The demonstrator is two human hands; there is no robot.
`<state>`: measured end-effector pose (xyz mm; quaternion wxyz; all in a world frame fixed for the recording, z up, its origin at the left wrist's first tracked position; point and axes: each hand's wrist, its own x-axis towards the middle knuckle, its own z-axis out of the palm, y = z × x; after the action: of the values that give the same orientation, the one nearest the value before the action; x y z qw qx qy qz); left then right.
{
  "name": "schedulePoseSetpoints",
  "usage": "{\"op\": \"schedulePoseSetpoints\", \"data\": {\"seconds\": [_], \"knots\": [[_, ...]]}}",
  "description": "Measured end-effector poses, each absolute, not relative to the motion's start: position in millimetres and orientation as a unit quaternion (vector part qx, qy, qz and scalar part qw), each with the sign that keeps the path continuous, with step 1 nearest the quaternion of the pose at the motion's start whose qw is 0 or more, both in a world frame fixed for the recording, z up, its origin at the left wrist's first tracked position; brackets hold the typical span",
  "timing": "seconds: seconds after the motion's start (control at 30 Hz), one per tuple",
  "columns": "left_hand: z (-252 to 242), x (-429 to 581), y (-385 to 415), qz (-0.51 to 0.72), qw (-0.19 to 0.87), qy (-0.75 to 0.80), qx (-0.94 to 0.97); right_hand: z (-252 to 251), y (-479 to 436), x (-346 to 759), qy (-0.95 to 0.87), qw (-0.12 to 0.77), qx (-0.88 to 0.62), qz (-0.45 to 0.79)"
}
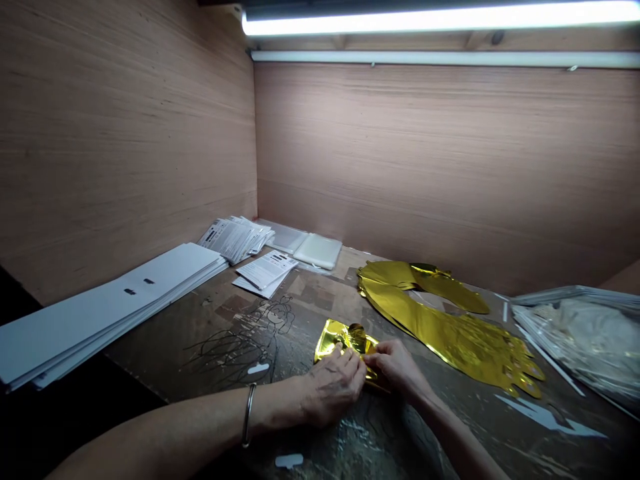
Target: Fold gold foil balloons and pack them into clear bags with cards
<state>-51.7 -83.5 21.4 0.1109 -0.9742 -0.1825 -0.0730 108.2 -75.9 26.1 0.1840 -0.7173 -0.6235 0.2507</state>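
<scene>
A folded gold foil balloon [327, 335] lies flat on the table in front of me, its shiny surface creased into a small bundle. My left hand [336, 383] presses on its near left part with bent fingers closed on the foil. From the right, my right hand [399, 367] pinches the near right edge between thumb and fingers. The two hands almost meet over the bundle, and they hide much of its near side. Just beyond to the right, a stack of flat, curved gold foil balloons [430, 313] is spread out.
Long white card sheets [165, 273] are stacked at the left. Printed cards [237, 239] and clear plastic sleeves [318, 251] lie at the back. Thin dark strands [235, 350] and white scraps [290, 461] dot the table [200, 320]. Clear plastic bags [590, 327] sit right. Wooden walls enclose the back and left.
</scene>
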Motion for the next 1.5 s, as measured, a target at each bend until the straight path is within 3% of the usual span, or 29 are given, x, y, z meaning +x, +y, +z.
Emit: {"op": "schedulePoseSetpoints", "data": {"seconds": [0.13, 0.23, 0.33, 0.57, 0.63, 0.73, 0.97, 1.07, 1.17, 1.37, 1.5], "knots": [[22, -53, -70, -0.092, 0.085, -0.147, -0.981, 40, -81, 126, -0.685, 0.188, -0.691, 0.134], [26, -64, -54, -0.106, 0.019, -0.088, -0.990, 46, -86, 139, -0.847, 0.130, -0.515, 0.026], [32, -76, -41, -0.109, -0.005, -0.037, -0.993, 47, -91, 139, -0.919, 0.055, -0.387, 0.046], [36, -72, -66, -0.138, 0.159, -0.039, -0.977, 43, -98, 126, -0.895, 0.039, -0.438, 0.077], [28, -65, -76, -0.138, 0.159, -0.073, -0.975, 43, -99, 126, -0.889, 0.046, -0.448, 0.086], [15, -63, -80, -0.146, 0.053, -0.144, -0.977, 43, -100, 132, -0.885, 0.063, -0.449, 0.108], [9, -76, -70, -0.262, -0.333, -0.314, -0.850, 33, -102, 144, -0.871, 0.155, -0.430, 0.178], [9, -77, -69, -0.288, -0.413, -0.337, -0.796, 29, -101, 138, -0.843, 0.202, -0.463, 0.184], [11, -77, -73, -0.285, -0.376, -0.303, -0.828, 29, -99, 130, -0.814, 0.233, -0.498, 0.187], [18, -78, -92, -0.256, -0.128, -0.322, -0.902, 24, -101, 127, -0.800, 0.245, -0.515, 0.186], [17, -75, -91, -0.238, -0.134, -0.407, -0.872, 19, -101, 129, -0.787, 0.251, -0.532, 0.185]]}}
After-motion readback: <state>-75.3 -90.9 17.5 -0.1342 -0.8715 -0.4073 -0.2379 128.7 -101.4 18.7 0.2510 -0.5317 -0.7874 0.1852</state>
